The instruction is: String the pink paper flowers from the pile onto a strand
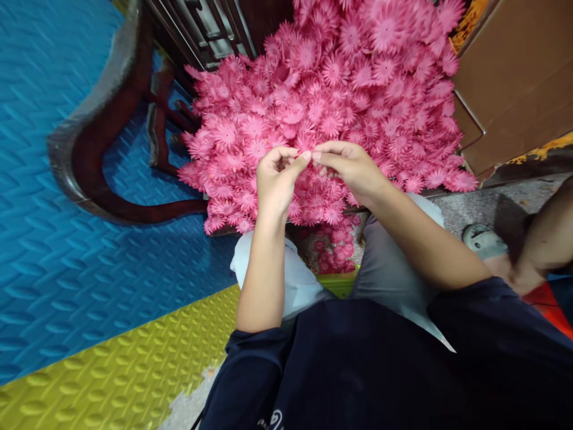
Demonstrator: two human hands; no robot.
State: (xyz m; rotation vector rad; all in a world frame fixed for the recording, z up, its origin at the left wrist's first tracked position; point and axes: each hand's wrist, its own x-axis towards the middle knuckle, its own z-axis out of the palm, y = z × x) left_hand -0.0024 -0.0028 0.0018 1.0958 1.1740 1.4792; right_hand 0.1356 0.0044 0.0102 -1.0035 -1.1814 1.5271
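Observation:
A big heap of pink artificial flowers (pixel 322 107) with thin pointed petals lies in front of me. Over its near part, my left hand (pixel 278 179) and my right hand (pixel 356 170) meet at the fingertips. Both are closed in a pinch around a small pink flower (pixel 306 143), which blends in with the heap behind it. The fingers cover much of its middle, so how its layers sit is hidden.
A dark wooden chair arm (pixel 89 161) curves at the left, over blue matting (pixel 36 239) with a yellow strip (pixel 111 370). A brown cardboard box (pixel 514 77) stands at the right. Another person's leg (pixel 550 239) is at the right edge. More flowers (pixel 338 245) lie between my knees.

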